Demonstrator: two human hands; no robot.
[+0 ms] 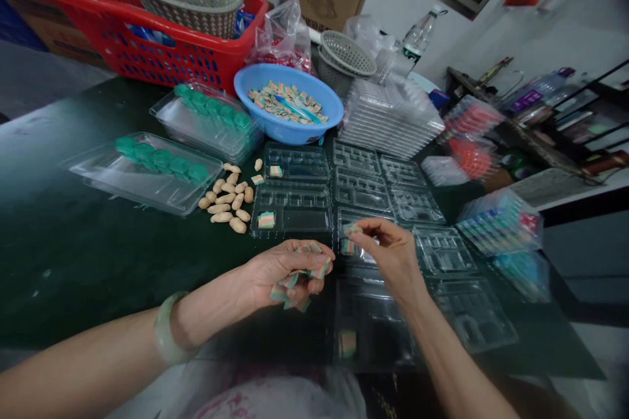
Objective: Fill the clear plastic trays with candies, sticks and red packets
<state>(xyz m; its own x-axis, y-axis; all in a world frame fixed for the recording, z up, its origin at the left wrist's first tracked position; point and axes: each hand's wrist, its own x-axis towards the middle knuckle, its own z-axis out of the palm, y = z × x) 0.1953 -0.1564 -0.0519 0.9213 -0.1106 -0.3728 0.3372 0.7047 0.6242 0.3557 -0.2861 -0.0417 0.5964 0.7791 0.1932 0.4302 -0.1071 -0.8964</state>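
Observation:
My left hand [287,272] cups a bunch of small striped rainbow candy pieces [301,278] just above the dark table. My right hand [390,252] pinches one striped piece [350,229] between thumb and fingers, over a clear plastic compartment tray [363,219]. Several such trays [295,206] lie in a grid before me; a few compartments hold a single striped piece [266,219]. A blue bowl [289,127] full of the same candy stands behind the trays.
A pile of peanut-shaped sweets [227,200] lies left of the trays. Two clear trays with green pieces [162,160] sit further left. A red basket [147,46], a stack of empty trays [388,121] and packed boxes [501,222] ring the table.

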